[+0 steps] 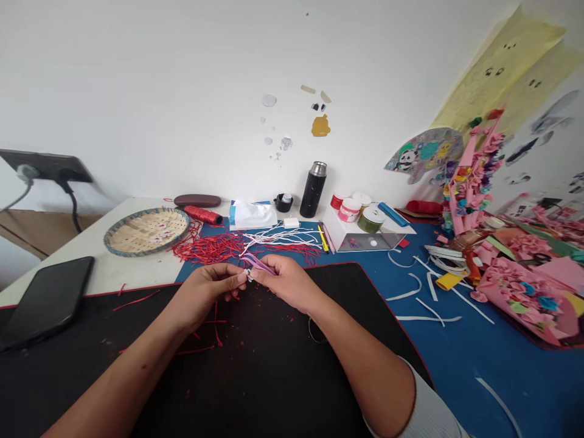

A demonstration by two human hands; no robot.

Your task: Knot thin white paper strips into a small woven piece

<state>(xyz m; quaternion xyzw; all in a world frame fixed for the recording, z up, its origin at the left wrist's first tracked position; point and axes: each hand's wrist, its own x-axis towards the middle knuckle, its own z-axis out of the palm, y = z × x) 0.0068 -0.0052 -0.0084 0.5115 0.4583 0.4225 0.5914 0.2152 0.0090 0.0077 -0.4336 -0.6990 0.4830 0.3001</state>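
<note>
Both hands meet over the black mat (274, 377). My left hand (212, 287) pinches a small white knotted piece (248, 275) between thumb and fingertips. Close against it, my right hand (287, 283) has its fingers closed round a slim pink-purple tool (256, 262), whose end shows above the fingers. The tool's tip is hidden by the fingers. Short red cord pieces (217, 325) lie on the mat beneath my left hand. Behind the hands are a heap of red cords (207, 247) and a bundle of white cords (274, 238).
A woven tray (146, 231) and phone (48, 298) lie left. At the back stand a tissue pack (253, 215), black flask (314, 190) and white box with jars (365, 234). White strips (429, 319) and pink paper flowers (520, 286) are on the right.
</note>
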